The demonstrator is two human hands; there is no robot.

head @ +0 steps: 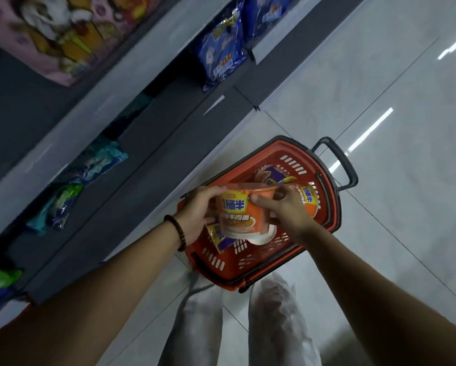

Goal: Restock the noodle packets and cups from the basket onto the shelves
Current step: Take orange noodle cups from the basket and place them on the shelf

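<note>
Head view: both hands hold one orange noodle cup [238,211] over the red basket [324,223], which stands on the pale tiled floor [380,88] at centre frame. The left hand [195,215], with a dark bead bracelet [176,233] at its wrist, has its fingers curled round the cup's left side. The right hand [285,207] grasps the right side near the rim, thumb across the front. The cup is tilted, its white base toward the lower right.

Under and behind it more noodles lie in the basket: a purple cup [273,175] toward the far end, another orange cup [310,200] to the right, and a purple pack [219,236] at lower left. The basket's black handle [345,165] sticks out at upper right.

Dark shelves [155,133] run diagonally across the left of the frame, carrying blue packets [221,51] at top centre, teal packets [100,161] mid left and green packets [60,207] lower left. Motion blur softens the whole picture.
</note>
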